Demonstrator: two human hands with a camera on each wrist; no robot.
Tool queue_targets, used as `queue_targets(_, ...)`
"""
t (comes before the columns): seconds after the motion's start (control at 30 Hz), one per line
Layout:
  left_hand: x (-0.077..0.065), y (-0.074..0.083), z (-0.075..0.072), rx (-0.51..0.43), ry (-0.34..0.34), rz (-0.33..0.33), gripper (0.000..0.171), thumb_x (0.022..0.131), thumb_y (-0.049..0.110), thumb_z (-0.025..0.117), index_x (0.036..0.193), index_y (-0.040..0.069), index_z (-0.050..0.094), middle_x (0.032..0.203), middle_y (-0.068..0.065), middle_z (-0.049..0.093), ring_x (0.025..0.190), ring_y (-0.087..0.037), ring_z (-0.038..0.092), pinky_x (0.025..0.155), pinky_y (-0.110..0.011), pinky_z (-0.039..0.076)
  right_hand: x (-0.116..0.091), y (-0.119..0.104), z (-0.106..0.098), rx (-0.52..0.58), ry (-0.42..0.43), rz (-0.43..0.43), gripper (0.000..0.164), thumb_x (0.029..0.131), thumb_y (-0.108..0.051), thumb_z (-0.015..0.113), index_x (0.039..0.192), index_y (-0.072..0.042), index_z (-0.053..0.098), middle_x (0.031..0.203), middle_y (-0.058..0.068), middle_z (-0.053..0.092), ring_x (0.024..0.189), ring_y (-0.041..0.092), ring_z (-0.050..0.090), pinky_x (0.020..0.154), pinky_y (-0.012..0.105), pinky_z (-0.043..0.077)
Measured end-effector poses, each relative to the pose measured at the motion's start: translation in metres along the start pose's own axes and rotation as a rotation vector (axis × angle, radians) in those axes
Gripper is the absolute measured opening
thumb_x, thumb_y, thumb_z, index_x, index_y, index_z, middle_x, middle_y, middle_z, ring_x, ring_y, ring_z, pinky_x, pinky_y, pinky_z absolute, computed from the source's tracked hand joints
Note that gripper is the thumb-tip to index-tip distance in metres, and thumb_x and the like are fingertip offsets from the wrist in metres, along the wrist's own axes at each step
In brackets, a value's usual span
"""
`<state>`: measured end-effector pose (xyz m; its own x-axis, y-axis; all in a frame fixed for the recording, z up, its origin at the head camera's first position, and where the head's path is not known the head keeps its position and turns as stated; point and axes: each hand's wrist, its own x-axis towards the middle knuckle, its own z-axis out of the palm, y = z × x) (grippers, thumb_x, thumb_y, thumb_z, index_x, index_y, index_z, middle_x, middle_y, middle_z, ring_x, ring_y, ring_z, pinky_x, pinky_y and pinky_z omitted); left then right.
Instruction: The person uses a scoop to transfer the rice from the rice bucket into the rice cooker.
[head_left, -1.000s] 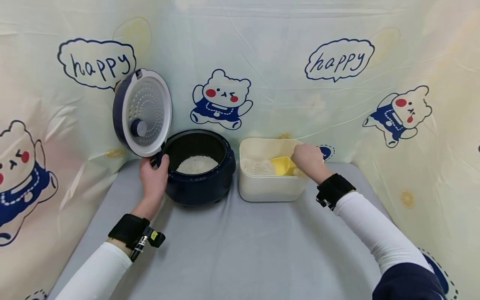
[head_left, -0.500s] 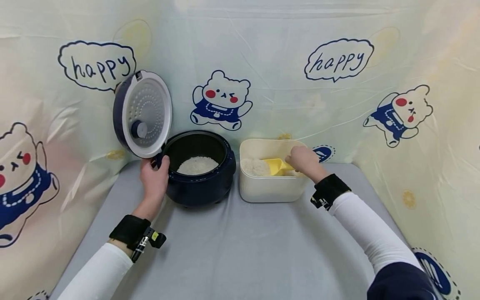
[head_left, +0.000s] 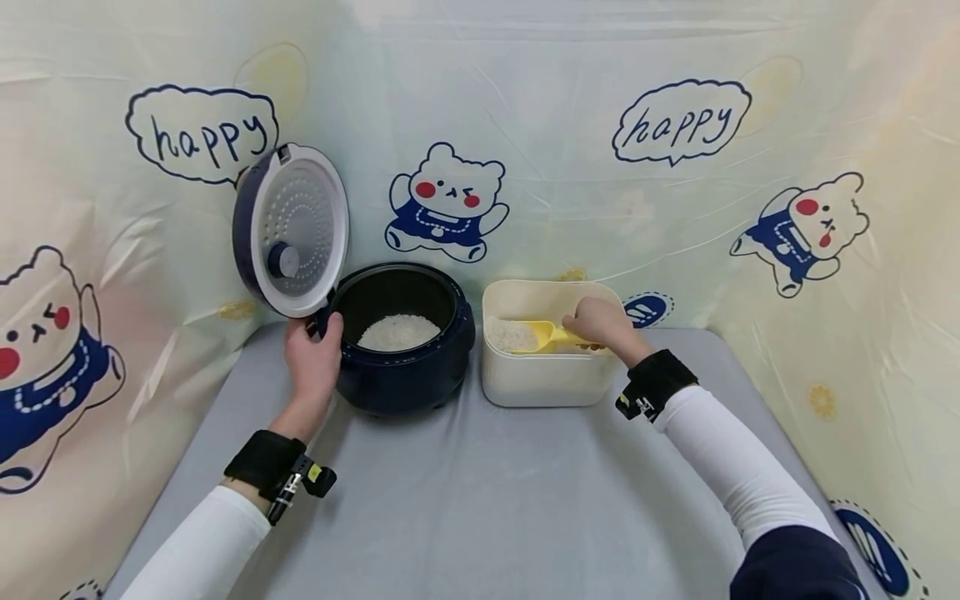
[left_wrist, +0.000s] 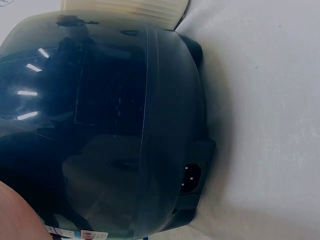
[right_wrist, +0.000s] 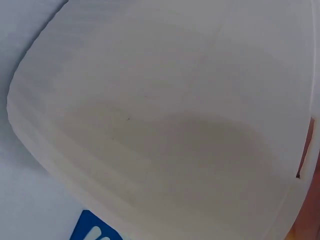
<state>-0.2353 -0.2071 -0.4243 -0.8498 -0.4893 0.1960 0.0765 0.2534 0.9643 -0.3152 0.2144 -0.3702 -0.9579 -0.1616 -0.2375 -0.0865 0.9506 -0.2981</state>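
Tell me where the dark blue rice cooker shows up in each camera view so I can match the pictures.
Head: the rice cooker is left of centre, lid open, just left of the cream container.
Left wrist: it fills the left and middle.
Right wrist: not in it.
Shared landmark: the cream container, at the top edge in the left wrist view and filling most of the right wrist view.

There is one cooker (head_left: pixel 405 383), one bin (head_left: pixel 551 383) and one scoop (head_left: pixel 542 335) (plus two wristbands (head_left: pixel 265 462) (head_left: pixel 660 379)).

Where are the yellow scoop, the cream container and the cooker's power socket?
Yellow scoop (head_left: pixel 543 336): head view, on its bowl.
Cream container (head_left: pixel 550 382): head view, on its front wall.
Power socket (left_wrist: pixel 190 177): left wrist view, on its recessed face.
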Motion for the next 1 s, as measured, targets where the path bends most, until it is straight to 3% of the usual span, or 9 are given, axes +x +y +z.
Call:
queue_targets(0.27,-0.001,0.0,-0.001,-0.019,-0.009,0.01,0.058,0.105,0.037,0.058,0.154,0.01,0.046,0.157,-0.012,0.044,0.141,-0.031,0.044,0.116,-0.047,0.037,0.001,0.006,-0.004,0.123,-0.037,0.001,0.041,0.105,-0.024,0.054,0.066,-0.011,0.051,0.063,0.002,0.05,0.056,0.019,0.052,0.055,0.026,0.043)
queue_targets(0.7,-0.001,0.0,0.0,-0.017,-0.01,-0.011,0.058,0.104,0.038,0.059,0.152,0.008,0.046,0.155,-0.012,0.044,0.139,-0.029,0.045,0.115,-0.045,0.038,-0.005,0.022,-0.02,0.182,-0.043,0.015,0.038,0.104,-0.032,0.053,0.079,-0.007,0.067,0.066,0.004,0.056,0.056,0.019,0.052,0.054,0.028,0.045)
queue_targets(1.0,0.0,0.002,-0.002,-0.011,-0.009,-0.004,0.057,0.104,0.037,0.058,0.151,0.005,0.048,0.153,-0.017,0.046,0.138,-0.032,0.046,0.114,-0.047,0.039,-0.012,0.033,-0.03,0.195,-0.036,-0.025,0.045,0.104,-0.034,0.049,0.086,0.0,0.071,0.066,0.004,0.06,0.054,0.016,0.051,0.056,0.028,0.045)
